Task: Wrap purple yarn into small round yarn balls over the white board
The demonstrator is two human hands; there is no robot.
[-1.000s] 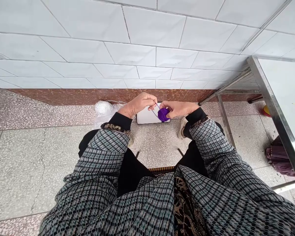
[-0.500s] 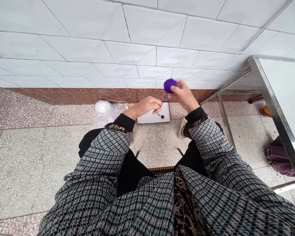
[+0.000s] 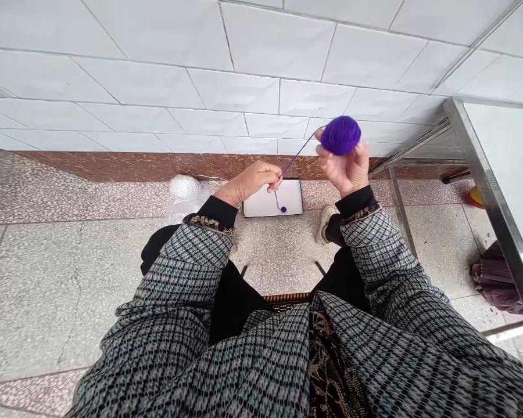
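Raised at the right, my right hand (image 3: 344, 168) has its fingers curled around a purple ball of yarn (image 3: 340, 135). A taut strand of yarn (image 3: 300, 151) slants down from the ball to my left hand (image 3: 258, 181), whose fingers are pinched on it. Below my left hand the strand hangs loosely to a small purple bit of yarn (image 3: 283, 209). That bit lies over a white shallow tray (image 3: 261, 204) with a dark rim, on the floor by the wall.
A white ball of yarn (image 3: 185, 187) in a clear plastic bag (image 3: 187, 206) sits left of the tray. To the right stands a metal-framed table (image 3: 483, 168). A dark purple cloth item (image 3: 497, 281) is under it. The white tiled wall (image 3: 235, 93) rises ahead.
My right hand has moved right and slightly up with the purple ball, turning it. The strand between my hands has become longer, and my left hand has shifted slightly left.
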